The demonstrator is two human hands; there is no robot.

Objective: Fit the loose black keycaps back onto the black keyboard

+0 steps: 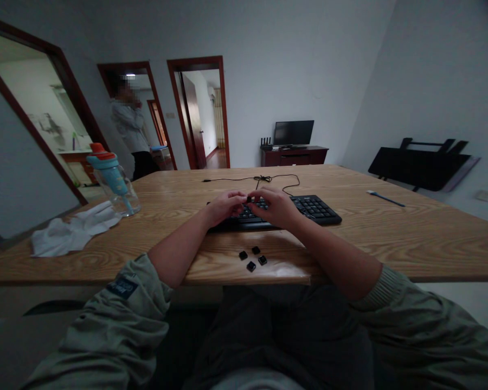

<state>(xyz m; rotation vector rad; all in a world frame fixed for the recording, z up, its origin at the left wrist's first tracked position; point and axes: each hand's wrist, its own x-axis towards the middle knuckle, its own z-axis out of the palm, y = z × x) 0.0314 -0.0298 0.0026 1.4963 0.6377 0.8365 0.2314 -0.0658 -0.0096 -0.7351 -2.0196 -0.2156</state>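
Note:
A black keyboard (pixel 317 210) lies on the wooden table in front of me, partly hidden under my hands. Just above its left half, a small black keycap (pixel 249 199) is pinched where the fingertips of both hands meet. My left hand (pixel 226 207) is closed on the keycap's left side. From the right, my right hand (pixel 277 207) closes its thumb and fingers on the same piece. Several loose black keycaps (pixel 251 266) lie near the table's front edge, between my forearms.
The keyboard's cable (pixel 264 178) runs in a loose tangle behind it. A blue-handled brush (pixel 384 198) lies to the right. A clear bottle with a red and blue lid (pixel 116 181) stands left, beside crumpled white tissue (pixel 71 233). A person (pixel 130 127) stands by a doorway.

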